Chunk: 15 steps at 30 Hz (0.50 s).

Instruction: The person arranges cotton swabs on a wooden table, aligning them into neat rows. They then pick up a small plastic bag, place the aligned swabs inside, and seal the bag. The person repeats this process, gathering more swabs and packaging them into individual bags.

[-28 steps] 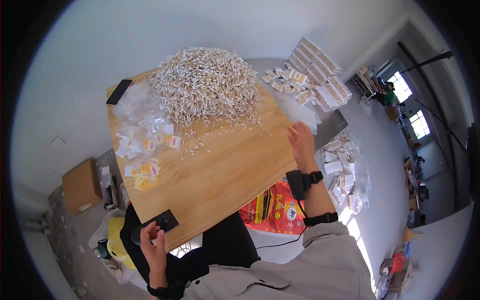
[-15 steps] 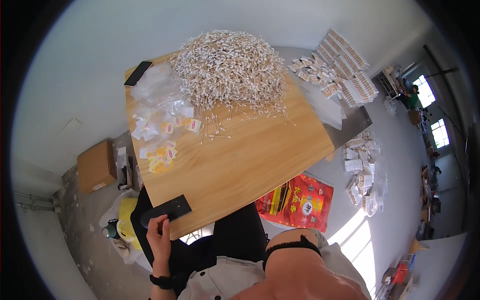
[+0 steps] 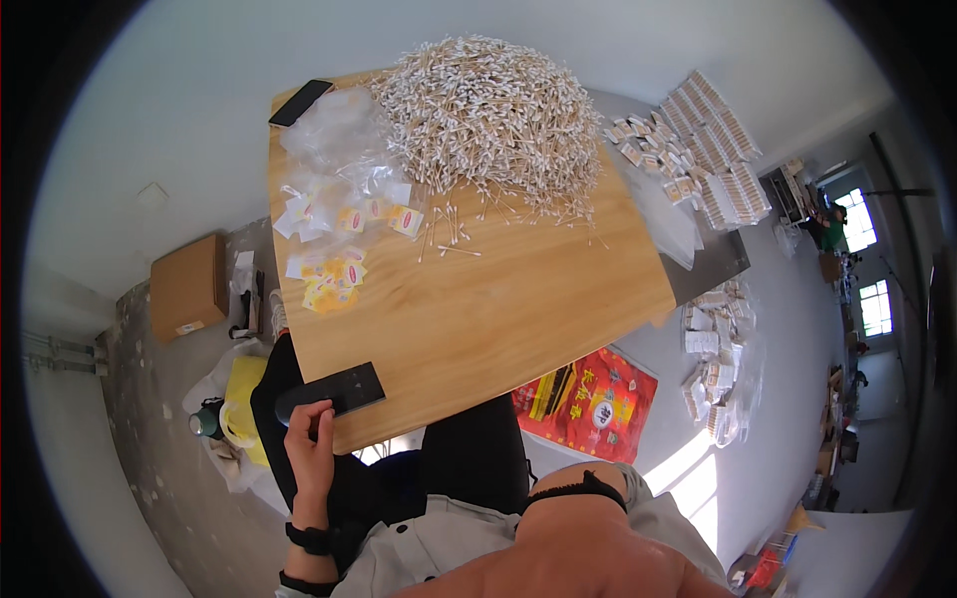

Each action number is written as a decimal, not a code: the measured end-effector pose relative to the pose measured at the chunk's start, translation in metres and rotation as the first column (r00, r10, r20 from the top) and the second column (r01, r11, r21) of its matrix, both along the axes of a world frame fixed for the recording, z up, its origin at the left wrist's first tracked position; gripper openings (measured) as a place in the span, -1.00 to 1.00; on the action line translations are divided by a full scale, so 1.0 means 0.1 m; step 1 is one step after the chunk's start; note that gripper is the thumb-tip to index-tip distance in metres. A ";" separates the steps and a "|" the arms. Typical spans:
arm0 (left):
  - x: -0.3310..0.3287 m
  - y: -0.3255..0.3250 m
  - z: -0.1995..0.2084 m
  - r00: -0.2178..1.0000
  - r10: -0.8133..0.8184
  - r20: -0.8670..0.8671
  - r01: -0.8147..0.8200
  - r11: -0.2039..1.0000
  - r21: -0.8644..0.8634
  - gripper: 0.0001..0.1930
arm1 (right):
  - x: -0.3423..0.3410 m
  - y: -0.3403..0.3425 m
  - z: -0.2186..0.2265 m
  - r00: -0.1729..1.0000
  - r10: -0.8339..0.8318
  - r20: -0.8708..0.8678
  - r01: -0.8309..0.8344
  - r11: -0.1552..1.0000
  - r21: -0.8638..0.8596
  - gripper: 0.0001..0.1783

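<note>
- Head view, looking down: the left hand sits at the near left corner of the light wooden surface, fingers curled around the near end of a flat black rectangular device.
- That device lies flat on the surface's near edge, partly overhanging it towards the person's lap.
- It looks rigid, slim and fairly light, with a smooth casing that could slip; I judge the long side edges the safest place to pinch it, thumb on one side and fingers on the other.
- Only a bare forearm fills the lower edge on the right; the right hand itself is out of the picture, so its state is unknown.
- Well apart, at the far side, rises a big heap of white-tipped wooden cotton swabs, with a few strays lying loose in front.
- Left of the heap lie clear plastic bags and small yellow-and-white sachets.
- A second black flat phone-like slab rests on the far left corner.
- Down on the floor to the left stands a brown cardboard box.
</note>
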<state>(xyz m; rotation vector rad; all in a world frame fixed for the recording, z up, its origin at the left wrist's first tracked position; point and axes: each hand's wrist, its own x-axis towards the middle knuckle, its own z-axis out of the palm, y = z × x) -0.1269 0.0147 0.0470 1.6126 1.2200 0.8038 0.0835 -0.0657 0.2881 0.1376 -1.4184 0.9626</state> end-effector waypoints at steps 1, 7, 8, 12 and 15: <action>-0.01 0.00 0.02 1.000 0.005 -0.012 -0.005 1.000 0.000 -0.88 | -0.02 0.00 -0.03 1.000 0.016 -0.010 -0.016 1.000 -0.007 -0.88; -0.04 0.05 0.08 1.000 0.023 0.003 -0.023 0.999 -0.026 -0.88 | 0.00 0.11 -0.10 0.996 0.078 -0.050 -0.081 0.995 -0.055 -0.90; -0.05 0.07 0.09 1.000 0.022 -0.001 -0.022 1.000 -0.013 -0.88 | 0.00 0.13 -0.11 0.995 0.086 -0.051 -0.089 0.994 -0.064 -0.91; -0.02 0.11 0.07 1.000 0.012 -0.001 -0.012 1.000 -0.005 -0.87 | 0.03 0.24 -0.15 0.992 0.111 -0.053 -0.117 0.986 -0.118 -0.91; -0.01 0.14 0.07 1.000 0.023 -0.002 -0.023 0.999 -0.037 -0.87 | 0.05 0.35 -0.22 0.987 0.142 -0.073 -0.151 0.977 -0.152 -0.92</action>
